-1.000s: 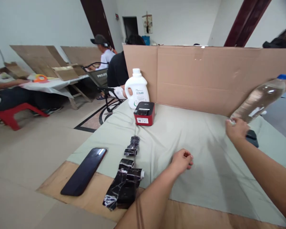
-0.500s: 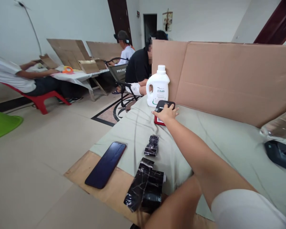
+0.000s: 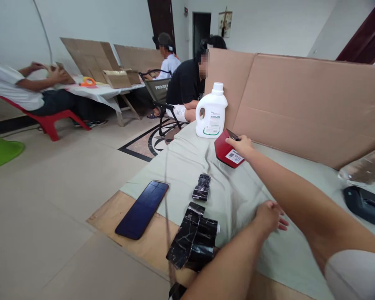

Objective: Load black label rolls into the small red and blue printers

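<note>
My right hand (image 3: 243, 146) grips the top of a small red and black label printer (image 3: 226, 155), which is tilted up off the grey-green cloth (image 3: 184, 162). Just behind the printer stands a white plastic jug (image 3: 211, 112). My left hand (image 3: 269, 214) rests on the cloth with loosely curled fingers and holds nothing. A roll of black marbled film (image 3: 193, 241) lies left of it, and a smaller black roll (image 3: 201, 187) farther up. A dark phone (image 3: 142, 209) lies face up at the table's left corner.
A cardboard wall (image 3: 300, 104) stands along the table's far side. At the right lie a clear plastic bottle (image 3: 365, 168) and a black device (image 3: 365, 204). Other people sit at tables across the tiled floor to the left.
My right hand left the plastic bottle, reached across to the red printer and has tipped it up off the cloth. My left hand has stayed low on the cloth.
</note>
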Available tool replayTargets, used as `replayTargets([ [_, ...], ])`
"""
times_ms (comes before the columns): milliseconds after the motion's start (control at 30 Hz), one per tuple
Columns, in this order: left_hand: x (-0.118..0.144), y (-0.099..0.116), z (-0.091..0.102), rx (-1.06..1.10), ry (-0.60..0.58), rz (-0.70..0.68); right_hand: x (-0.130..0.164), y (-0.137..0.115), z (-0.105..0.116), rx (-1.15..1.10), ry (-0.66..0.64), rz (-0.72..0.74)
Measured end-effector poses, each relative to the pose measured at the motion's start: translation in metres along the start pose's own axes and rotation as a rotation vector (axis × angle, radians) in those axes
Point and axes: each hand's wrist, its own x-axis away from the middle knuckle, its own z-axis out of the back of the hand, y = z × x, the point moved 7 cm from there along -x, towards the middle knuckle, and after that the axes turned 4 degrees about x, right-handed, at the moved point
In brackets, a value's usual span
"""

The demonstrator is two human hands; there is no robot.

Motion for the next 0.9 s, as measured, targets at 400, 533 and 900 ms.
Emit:
replayTargets([
  [400, 0.021, 0.016, -0.010, 0.147, -0.141, -0.290, 0.179, 0.149, 0.123, 0.224, 0.379, 0.314],
  [533, 0.024, 0.026, 0.000, -0.167, -0.018, -0.537, 0.216, 0.169, 0.118, 0.265, 0.466, 0.322],
  [900, 0.024, 0.035, -0.001, -0.641, -0.004, -0.676, 0.245, 0.182, 0.095, 0.422, 0.527, 0.220],
])
